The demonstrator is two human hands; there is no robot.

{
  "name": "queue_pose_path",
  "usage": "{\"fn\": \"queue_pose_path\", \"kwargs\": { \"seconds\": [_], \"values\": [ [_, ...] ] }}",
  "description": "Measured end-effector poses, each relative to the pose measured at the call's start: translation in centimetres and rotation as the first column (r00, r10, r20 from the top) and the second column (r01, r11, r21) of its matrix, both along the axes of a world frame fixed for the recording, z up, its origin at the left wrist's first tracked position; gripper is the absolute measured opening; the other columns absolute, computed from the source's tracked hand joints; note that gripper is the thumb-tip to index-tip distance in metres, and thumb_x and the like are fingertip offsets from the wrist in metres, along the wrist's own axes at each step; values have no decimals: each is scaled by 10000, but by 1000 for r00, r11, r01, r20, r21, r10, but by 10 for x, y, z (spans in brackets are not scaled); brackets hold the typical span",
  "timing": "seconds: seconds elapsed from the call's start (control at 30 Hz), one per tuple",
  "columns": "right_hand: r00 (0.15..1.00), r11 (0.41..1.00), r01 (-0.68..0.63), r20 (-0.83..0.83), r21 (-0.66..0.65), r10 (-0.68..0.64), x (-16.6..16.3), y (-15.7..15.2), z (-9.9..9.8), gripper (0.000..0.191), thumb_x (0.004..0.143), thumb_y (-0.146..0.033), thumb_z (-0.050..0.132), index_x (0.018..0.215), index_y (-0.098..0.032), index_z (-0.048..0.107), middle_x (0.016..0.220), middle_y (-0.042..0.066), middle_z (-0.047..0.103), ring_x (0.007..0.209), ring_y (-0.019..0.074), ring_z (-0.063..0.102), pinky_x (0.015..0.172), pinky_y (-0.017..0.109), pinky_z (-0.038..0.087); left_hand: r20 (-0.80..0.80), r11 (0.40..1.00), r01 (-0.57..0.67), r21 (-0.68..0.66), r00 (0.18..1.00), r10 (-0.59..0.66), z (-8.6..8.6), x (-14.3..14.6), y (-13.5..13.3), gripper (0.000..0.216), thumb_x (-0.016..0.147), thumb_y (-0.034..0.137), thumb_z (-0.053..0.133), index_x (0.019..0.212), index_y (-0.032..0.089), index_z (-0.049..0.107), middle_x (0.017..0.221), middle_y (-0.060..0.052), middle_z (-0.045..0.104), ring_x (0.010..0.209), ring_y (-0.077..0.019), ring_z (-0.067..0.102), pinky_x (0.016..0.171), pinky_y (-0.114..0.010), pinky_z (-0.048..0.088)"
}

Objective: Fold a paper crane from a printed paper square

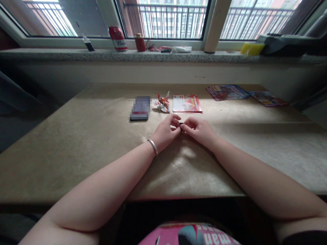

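Note:
My left hand (pixel 167 132) and my right hand (pixel 200 131) meet over the middle of the table. Between their fingertips is a small black object (pixel 181 127), pinched from both sides; fingers cover most of it, so its kind cannot be made out. A silver bangle (pixel 152 147) circles my left wrist. Just beyond the hands lies a flat red-and-white printed sheet or packet (pixel 187 103). Left of that sits a crumpled piece of red, orange and white paper (pixel 164 102). Farther left, a dark phone-like slab (pixel 140 108) rests flat, its surface blurred.
Colourful printed packets (pixel 227 92) lie at the table's (pixel 76 143) far right, with another stack (pixel 268 98) beside them. On the stone windowsill (pixel 158 58) stand a red can (pixel 117 39), a red lighter-like object (pixel 139 43), a yellow item (pixel 252 49) and a dark bulky object (pixel 283 45).

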State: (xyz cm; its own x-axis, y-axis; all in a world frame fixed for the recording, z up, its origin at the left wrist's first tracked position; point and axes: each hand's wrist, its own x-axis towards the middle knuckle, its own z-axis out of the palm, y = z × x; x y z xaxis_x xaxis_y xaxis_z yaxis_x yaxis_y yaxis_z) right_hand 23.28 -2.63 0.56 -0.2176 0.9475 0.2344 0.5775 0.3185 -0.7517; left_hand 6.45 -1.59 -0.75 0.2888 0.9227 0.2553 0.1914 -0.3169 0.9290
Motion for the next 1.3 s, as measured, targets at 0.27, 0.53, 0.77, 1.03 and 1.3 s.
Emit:
{"fn": "queue_pose_path", "kwargs": {
  "seconds": [0.27, 0.53, 0.77, 1.03, 1.3],
  "values": [
    [1000, 1000, 5, -14, 13, -5, 0, 2, -3, 275, 866, -391, 519, 726, -187, 639, 688, 24, 668, 636, 150, 591, 581, 266, 420, -65, 999, -53, 8, 996, 54, 1, -2, 3, 113, 729, 202, 624, 757, 172, 520, 741, 15, 558, 716, -114, 546, 619, -211, 476],
    [996, 1000, 22, -88, 11, -21, -2, 3, -4, 119, 771, -298, 598, 709, -197, 593, 685, 6, 662, 627, 143, 610, 591, 257, 452, 16, 999, -22, 37, 1000, 22, 2, 0, 0, 124, 725, 204, 629, 742, 174, 510, 761, 19, 533, 738, -106, 522, 664, -209, 486],
    [992, 996, 79, -102, 31, -75, -4, 4, -8, 133, 780, -301, 583, 698, -206, 537, 671, 1, 628, 624, 146, 605, 587, 270, 457, 130, 990, -101, -102, 985, 114, -5, 1, 8, 190, 706, 149, 646, 801, 176, 484, 723, 42, 523, 659, -83, 528, 629, -198, 428],
    [998, 993, 46, -44, 110, -41, -6, 2, -8, 93, 795, -271, 569, 725, -214, 546, 757, 22, 638, 698, 155, 612, 625, 275, 503, -51, 998, -51, 47, 997, 54, -1, -2, 4, 150, 787, 299, 650, 793, 175, 567, 794, -8, 588, 772, -141, 577, 671, -240, 479],
    [988, 993, 68, -143, 95, -54, -5, 3, -10, 79, 798, -273, 577, 770, -200, 565, 790, 31, 646, 718, 159, 620, 622, 280, 532, -105, 986, -155, 63, 981, 161, 2, -2, 2, 157, 758, 253, 643, 695, 170, 526, 697, 14, 567, 654, -112, 525, 581, -215, 404]
  ]
}}
